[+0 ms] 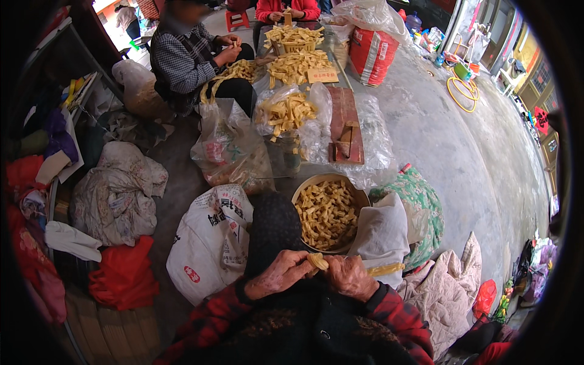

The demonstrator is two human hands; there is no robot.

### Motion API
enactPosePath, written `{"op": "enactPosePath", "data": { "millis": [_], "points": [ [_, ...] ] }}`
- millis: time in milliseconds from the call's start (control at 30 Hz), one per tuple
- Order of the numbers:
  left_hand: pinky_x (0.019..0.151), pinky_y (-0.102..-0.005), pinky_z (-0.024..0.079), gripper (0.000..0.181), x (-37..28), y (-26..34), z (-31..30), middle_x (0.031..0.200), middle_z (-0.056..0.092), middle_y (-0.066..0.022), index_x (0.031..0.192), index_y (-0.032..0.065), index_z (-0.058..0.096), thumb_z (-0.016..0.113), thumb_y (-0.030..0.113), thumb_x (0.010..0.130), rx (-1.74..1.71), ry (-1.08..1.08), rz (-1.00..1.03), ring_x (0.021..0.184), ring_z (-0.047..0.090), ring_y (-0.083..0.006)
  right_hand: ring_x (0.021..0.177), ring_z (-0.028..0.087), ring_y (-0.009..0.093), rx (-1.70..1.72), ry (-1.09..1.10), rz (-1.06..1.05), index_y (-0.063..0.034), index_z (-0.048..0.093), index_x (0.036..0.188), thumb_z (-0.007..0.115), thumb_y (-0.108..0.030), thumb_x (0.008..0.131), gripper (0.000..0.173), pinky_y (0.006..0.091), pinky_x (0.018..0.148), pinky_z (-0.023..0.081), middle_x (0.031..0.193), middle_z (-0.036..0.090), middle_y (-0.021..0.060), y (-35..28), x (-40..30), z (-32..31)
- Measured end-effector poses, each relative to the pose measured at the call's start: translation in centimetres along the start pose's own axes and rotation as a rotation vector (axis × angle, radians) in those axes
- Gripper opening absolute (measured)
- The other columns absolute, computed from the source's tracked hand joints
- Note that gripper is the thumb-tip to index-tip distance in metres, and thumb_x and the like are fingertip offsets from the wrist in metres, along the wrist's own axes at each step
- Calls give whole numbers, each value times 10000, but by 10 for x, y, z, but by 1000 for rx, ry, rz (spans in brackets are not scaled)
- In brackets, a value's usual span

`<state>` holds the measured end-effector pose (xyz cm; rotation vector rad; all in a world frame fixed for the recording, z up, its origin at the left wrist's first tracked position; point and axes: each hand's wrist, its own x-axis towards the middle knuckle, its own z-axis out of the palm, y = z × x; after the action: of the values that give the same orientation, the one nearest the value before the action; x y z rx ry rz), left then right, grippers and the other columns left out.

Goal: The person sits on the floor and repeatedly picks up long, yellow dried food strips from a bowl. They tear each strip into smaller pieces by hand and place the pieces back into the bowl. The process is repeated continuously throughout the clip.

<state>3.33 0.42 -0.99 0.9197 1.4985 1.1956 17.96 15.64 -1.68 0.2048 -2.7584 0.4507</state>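
Between my two hands, low in the middle of the view, is a small yellowish folded strip piece. My left hand pinches its left side with thumb and fingers. My right hand is closed on its other side; the fingertips there are partly hidden. Just beyond my hands stands a round basin filled with many knotted yellowish pieces. A white cloth lies over my leg beside the basin, with a flat yellow strip on it near my right hand.
Ahead, a low table holds heaps of yellow strips, plastic bags and a reddish wooden board tool. A person sits at the left of it, another at the far end. A white woven sack lies left of my knee.
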Motion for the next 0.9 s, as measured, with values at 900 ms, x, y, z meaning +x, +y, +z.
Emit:
{"op": "enactPosePath", "data": {
  "millis": [900],
  "points": [
    [485, -170, 442, 220, -13, 10, -16, 720, 592, -11, 948, -37, 652, 601, 177, 945, -322, -231, -88, 560, 525, -29, 510, 603, 323, 463, -232, -17, 2, 546, 950, 670, -323, 883, 355, 404, 453, 467, 586, 576, 145, 19, 7, -53]
  ]
}}
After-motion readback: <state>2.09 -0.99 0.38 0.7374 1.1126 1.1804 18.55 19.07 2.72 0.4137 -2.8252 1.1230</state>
